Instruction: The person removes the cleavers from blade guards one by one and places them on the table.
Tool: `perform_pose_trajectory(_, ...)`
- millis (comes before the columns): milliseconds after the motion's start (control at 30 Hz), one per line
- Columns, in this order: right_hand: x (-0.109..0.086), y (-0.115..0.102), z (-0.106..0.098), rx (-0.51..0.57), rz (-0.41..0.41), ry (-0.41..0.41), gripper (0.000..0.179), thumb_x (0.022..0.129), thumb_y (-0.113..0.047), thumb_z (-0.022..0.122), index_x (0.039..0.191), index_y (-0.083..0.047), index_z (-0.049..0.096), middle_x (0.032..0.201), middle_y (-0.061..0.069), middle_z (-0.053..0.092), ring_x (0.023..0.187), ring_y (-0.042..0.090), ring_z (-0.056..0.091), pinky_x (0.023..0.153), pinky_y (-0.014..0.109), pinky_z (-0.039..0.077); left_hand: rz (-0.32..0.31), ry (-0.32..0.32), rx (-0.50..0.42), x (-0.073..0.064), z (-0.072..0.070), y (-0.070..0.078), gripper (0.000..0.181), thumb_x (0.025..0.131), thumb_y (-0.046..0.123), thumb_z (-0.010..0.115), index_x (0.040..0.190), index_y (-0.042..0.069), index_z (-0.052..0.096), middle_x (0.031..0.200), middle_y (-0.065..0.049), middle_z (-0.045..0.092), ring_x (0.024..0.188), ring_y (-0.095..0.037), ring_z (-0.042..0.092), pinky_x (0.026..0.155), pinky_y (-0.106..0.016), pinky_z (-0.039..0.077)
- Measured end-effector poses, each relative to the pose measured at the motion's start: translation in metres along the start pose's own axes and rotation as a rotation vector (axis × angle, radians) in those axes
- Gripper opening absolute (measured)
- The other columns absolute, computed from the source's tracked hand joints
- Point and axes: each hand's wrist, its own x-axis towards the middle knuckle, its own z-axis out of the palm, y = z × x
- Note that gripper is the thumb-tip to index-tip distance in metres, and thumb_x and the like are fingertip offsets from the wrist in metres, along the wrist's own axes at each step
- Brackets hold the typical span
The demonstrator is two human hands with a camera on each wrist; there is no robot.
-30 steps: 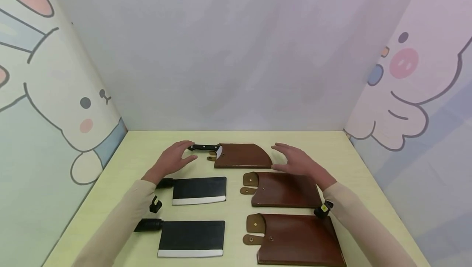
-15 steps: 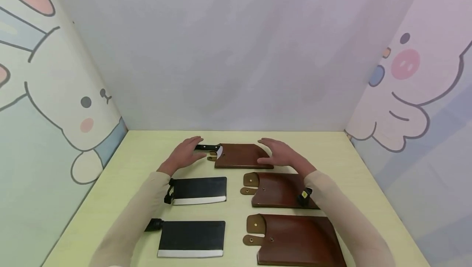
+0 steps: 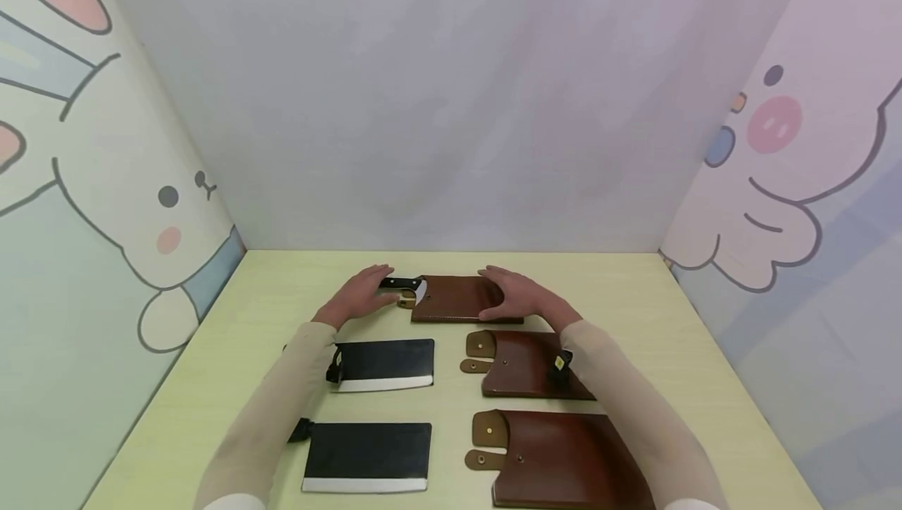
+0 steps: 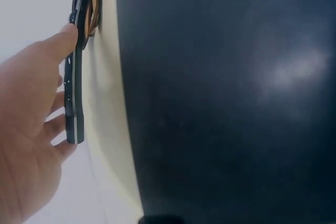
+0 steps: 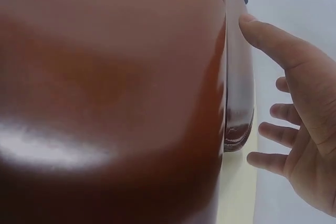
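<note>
A knife with a black riveted handle (image 3: 400, 283) lies in the far brown leather sheath (image 3: 451, 298), its bright blade heel showing at the sheath's mouth. My left hand (image 3: 361, 294) straddles the handle's end, thumb on the near side and fingers on the far side. In the left wrist view the thumb overlaps the handle (image 4: 74, 87) and the fingertips show behind it. Over the right end of that sheath is my right hand (image 3: 517, 294), thumb and fingers spread. The right wrist view shows those fingers apart, close beside the sheath's rounded end (image 5: 239, 129).
Two black cleavers (image 3: 384, 361) lie at the left, one nearer me than the other; the near cleaver (image 3: 368, 451) has its handle partly behind my left sleeve. Across from them lie two more brown sheaths, a middle sheath (image 3: 524, 361) and a near sheath (image 3: 564, 455), with strap flaps facing left.
Both hands have moved inward over the far sheath, the left one rightward to the handle and the right one leftward over the sheath's end. The knives and sheaths stay where they were.
</note>
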Motion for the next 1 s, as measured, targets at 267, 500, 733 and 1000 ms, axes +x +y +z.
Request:
perform_pose_trajectory(267,0.005,0.0,0.001,-0.001,-0.004,-0.04,0.102,0.086,-0.058,0.076,0.162,-0.01,0.028,0.167,0.018,0.025,0.154,0.036,0.024,0.119,0.055,0.026,0.008,-0.018,0.015,0.005,0.002,0.002,0.063,0.104,0.032,0.06,0.149,-0.009,0.043,0.15,-0.03,0.046,0.142,-0.048,0.039,0.116,-0.056,0.03)
perform_pose_trajectory(500,0.009,-0.004,0.003,-0.052,-0.004,-0.086,0.107,0.083,-0.054,0.081,0.163,-0.01,0.025,0.167,0.018,0.024,0.153,0.036,0.026,0.119,0.053,0.028,-0.007,-0.048,0.019,0.008,0.002,0.002,0.061,0.105,0.032,0.058,0.148,-0.008,0.044,0.147,-0.03,0.049,0.137,-0.046,0.045,0.113,-0.056,0.035)
perform_pose_trajectory(733,0.013,0.001,0.007,-0.101,-0.016,-0.061,0.109,0.079,-0.052,0.086,0.162,-0.01,0.028,0.165,0.017,0.03,0.145,0.038,0.038,0.114,0.053,0.036,-0.005,-0.05,-0.013,0.009,0.002,0.004,0.056,0.105,0.028,0.06,0.145,-0.008,0.047,0.137,-0.027,0.056,0.125,-0.041,0.055,0.104,-0.055,0.042)
perform_pose_trajectory(1000,0.015,0.005,0.007,-0.117,-0.06,-0.048,0.109,0.077,-0.053,0.086,0.16,-0.009,0.031,0.161,0.014,0.037,0.14,0.039,0.041,0.11,0.054,0.038,-0.015,-0.041,-0.022,0.011,0.003,-0.002,0.049,0.105,0.022,0.061,0.144,-0.005,0.049,0.135,-0.025,0.059,0.125,-0.039,0.056,0.104,-0.053,0.043)
